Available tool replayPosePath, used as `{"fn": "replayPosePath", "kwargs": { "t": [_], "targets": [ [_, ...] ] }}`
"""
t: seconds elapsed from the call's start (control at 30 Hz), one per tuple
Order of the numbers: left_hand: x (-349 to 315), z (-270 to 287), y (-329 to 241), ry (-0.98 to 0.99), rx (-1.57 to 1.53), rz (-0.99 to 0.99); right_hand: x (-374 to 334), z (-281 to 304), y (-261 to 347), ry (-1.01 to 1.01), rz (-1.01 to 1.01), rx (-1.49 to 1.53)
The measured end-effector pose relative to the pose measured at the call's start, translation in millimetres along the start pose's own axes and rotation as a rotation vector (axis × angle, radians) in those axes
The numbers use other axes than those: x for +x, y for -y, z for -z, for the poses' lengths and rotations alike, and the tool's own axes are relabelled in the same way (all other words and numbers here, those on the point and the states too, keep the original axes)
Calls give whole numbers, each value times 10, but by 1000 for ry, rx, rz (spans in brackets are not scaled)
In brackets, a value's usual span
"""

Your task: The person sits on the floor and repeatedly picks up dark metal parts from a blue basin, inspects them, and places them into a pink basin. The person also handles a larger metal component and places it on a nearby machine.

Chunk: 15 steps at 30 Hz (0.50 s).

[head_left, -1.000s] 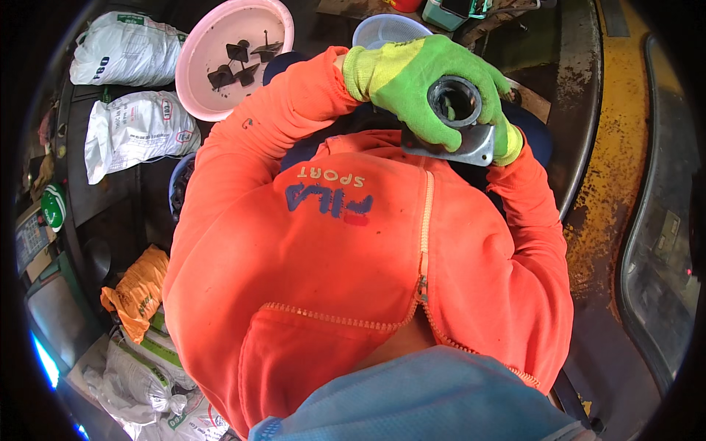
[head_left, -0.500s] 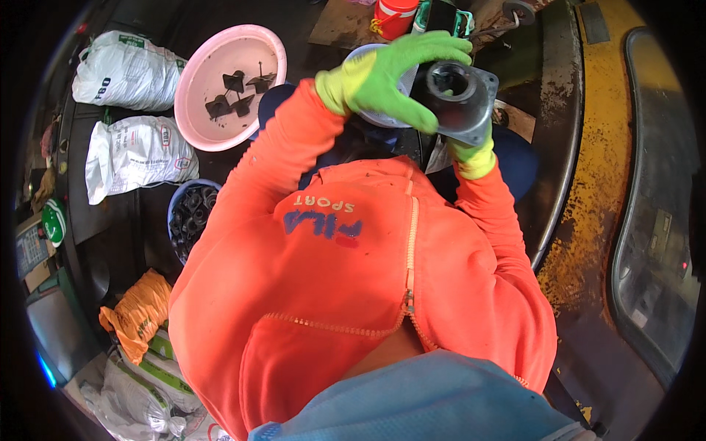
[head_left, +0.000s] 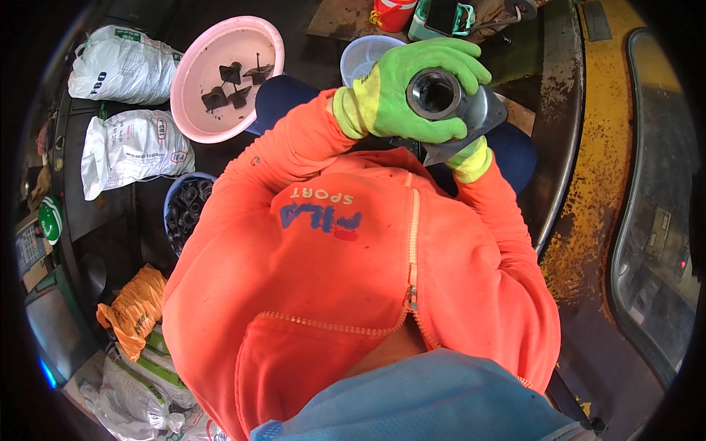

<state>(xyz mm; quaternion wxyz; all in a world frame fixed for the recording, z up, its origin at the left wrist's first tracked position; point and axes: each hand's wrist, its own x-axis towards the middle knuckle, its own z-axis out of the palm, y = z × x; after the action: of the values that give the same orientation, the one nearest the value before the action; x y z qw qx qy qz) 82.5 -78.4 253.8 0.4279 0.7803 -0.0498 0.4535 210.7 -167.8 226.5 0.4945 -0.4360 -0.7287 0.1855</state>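
Both my hands are in green gloves with yellow-green cuffs, held up in front of my chest. Between them is a black flanged part (head_left: pixel 483 110) with a round collar and a squarish, cornered flange. My left hand (head_left: pixel 390 95) is closed round the collar, fingers over its far side and thumb along its near side. The collar's round opening faces up. My right hand (head_left: pixel 471 158) supports the part from beneath at the flange end. Most of the right fingers are hidden behind the part.
A pink basin (head_left: pixel 185 73) holds several black pieces on the left. Beyond my hands sit a pale blue basket (head_left: pixel 360 55), a red bucket (head_left: pixel 393 16) and a teal container (head_left: pixel 426 28). White sacks (head_left: pixel 136 151) lie left; a worn yellow metal panel (head_left: pixel 592 176) stands right.
My left hand has gone from spread fingers beside the part to a closed grip round its collar. The part has shifted slightly left and tilted. My right hand remains beneath it.
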Motion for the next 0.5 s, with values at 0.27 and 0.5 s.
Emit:
{"fn": "replayPosePath", "kwargs": {
  "t": [0.27, 0.5],
  "targets": [
    [-64, 49, 97, 529, -511, 130, -159, 259, 30, 669, -502, 422],
    [-205, -170, 388, -39, -1424, 340, -111, -116, -80, 419, -912, 2165]
  ]
}}
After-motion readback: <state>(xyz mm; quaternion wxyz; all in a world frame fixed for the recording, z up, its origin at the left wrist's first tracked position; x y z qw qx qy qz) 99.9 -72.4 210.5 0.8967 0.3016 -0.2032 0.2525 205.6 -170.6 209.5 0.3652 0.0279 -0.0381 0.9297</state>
